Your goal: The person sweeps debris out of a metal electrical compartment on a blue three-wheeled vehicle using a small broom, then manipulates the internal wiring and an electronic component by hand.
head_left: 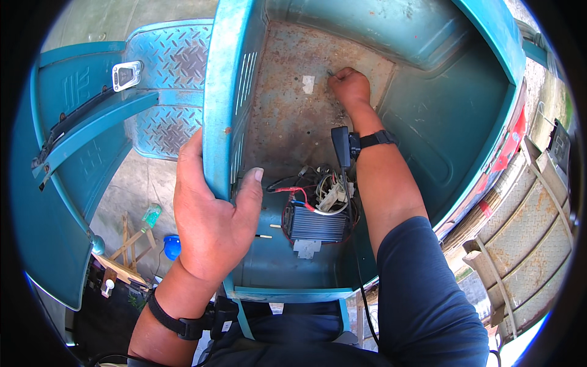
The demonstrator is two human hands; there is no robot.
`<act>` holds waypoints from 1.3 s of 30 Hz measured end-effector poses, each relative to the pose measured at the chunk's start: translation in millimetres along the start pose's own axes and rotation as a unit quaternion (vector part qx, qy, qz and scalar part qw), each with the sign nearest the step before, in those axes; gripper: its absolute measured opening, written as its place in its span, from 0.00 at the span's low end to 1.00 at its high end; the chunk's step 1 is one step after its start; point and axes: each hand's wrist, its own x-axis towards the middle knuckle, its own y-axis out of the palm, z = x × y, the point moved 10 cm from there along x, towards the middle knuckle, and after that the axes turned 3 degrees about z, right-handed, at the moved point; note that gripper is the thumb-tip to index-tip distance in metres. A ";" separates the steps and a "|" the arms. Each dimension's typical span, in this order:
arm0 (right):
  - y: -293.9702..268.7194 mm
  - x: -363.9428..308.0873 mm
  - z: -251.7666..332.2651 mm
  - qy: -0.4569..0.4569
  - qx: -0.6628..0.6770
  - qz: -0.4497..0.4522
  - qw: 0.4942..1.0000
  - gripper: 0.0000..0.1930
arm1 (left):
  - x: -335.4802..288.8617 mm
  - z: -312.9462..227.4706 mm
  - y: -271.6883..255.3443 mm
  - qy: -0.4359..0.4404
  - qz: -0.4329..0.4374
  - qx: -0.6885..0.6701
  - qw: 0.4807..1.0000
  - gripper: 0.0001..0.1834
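Observation:
My left hand (208, 211) grips the near edge of a blue metal side panel (229, 92) of a small vehicle body, thumb wrapped over its inner face. My right hand (350, 85) reaches deep into the rusty compartment floor (287, 116), fingers closed on a small metal tool or fastener that is too small to tell apart. Both wrists carry black straps; a black device (342, 145) sits at my right wrist. Below my right forearm lies a black finned controller box (318, 223) with a tangle of red, white and black wires (318, 192).
A blue diamond-plate footboard (165, 79) with a chrome bracket (126, 74) lies to the left, beside a blue curved fender (55, 183). Wooden pieces (125, 248) and a blue cap (172, 247) rest on the concrete below. Rusty metal racks (532, 214) stand at right.

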 end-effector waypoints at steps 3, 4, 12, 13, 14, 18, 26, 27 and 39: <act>4.9 1.3 1.8 -0.006 0.001 0.022 1.000 0.14 | -0.2 0.2 -0.4 -0.004 0.002 0.002 1.000 0.37; 6.4 3.4 -0.1 -0.009 0.003 0.029 1.000 0.15 | 0.4 -0.8 -0.2 -0.003 0.003 0.005 1.000 0.37; 15.0 2.9 -9.1 0.062 0.160 0.107 0.979 0.12 | 0.5 2.2 2.7 -0.004 0.010 -0.011 1.000 0.37; 13.1 1.6 -5.9 0.063 0.169 0.103 0.978 0.11 | 0.0 1.8 1.6 -0.006 0.009 -0.012 1.000 0.37; 11.7 0.6 -3.5 0.070 0.176 0.100 0.977 0.10 | -0.6 1.9 0.3 -0.008 0.008 -0.013 1.000 0.37; 6.0 4.4 -12.9 0.095 0.217 0.073 0.969 0.05 | 0.7 2.8 2.9 -0.003 0.012 -0.011 1.000 0.37; 6.6 23.7 -20.2 -0.001 0.129 -0.005 0.992 0.09 | 0.7 0.7 2.4 0.006 0.013 -0.001 1.000 0.38; 4.4 22.9 -18.4 -0.012 0.107 -0.014 0.994 0.09 | 0.8 0.7 2.3 0.005 0.013 -0.003 1.000 0.38; -2.9 7.9 16.8 -0.057 -0.072 -0.039 0.995 0.10 | -0.1 1.3 1.8 0.007 0.012 -0.001 1.000 0.38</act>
